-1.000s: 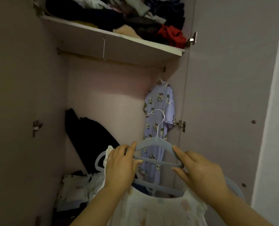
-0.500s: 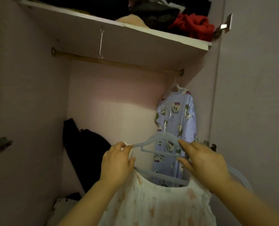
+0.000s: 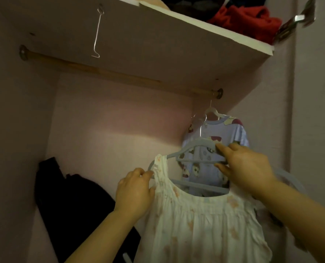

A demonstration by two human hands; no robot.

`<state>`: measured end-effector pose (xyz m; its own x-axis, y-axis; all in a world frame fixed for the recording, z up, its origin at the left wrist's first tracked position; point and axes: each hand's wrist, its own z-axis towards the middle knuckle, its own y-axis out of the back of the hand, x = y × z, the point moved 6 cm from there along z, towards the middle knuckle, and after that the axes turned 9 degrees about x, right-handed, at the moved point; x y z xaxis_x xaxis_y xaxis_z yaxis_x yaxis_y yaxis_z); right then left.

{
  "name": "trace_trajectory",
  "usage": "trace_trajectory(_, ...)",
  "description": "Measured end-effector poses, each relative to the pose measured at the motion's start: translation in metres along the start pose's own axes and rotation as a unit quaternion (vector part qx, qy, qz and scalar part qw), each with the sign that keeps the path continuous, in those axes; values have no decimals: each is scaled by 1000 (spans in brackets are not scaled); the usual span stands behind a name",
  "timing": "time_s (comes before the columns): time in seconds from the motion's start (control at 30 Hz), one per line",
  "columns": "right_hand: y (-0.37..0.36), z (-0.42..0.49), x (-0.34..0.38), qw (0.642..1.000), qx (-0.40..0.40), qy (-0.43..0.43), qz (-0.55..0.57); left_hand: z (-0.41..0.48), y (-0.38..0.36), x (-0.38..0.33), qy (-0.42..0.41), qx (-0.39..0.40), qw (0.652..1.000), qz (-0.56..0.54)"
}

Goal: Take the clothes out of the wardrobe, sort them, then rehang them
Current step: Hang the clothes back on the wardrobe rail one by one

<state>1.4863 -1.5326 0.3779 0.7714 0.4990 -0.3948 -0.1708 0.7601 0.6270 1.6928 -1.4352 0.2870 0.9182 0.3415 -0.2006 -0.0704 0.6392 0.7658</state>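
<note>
Blue hanger (image 3: 201, 143) carrying white dress (image 3: 205, 221): long axis left-right, left end lower, hook up. Right hand (image 3: 247, 168) pinches hanger; left hand (image 3: 135, 190) grips dress shoulder. Behind: printed shirt (image 3: 222, 132) on rail (image 3: 93, 70).

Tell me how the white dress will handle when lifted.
Probably floppy: the dress hangs in gathered folds below the hanger. Likely light: the right hand holds the hanger by fingertips. It may slip off: the left hand pinches its strap at the hanger's end.

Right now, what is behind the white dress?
A lilac cartoon-print shirt hangs from the rail behind the white dress, visible through the grey hanger. The dress and the right hand cover its lower part.
</note>
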Motion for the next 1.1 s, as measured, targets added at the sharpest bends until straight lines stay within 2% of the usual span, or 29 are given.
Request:
trace_trajectory(0.33, -16, 137, -23, 993, -21, -98, -59, 125, -34, 53, -36, -11, 999, -26)
trace_trajectory(0.67, -19, 230, -35, 985, -48, -157, -55, 186, -55, 84, -62, -22, 997, -33)
trace_trajectory(0.97, -68, 246, -26, 981, 22, -187, -46, 194, -80, 97, -67, 4, 997, -28)
trace_trajectory(1.1, -72, 240, -23, 978, 30, -195, -62, 192, -82, 98, -62, 10, 998, -26)
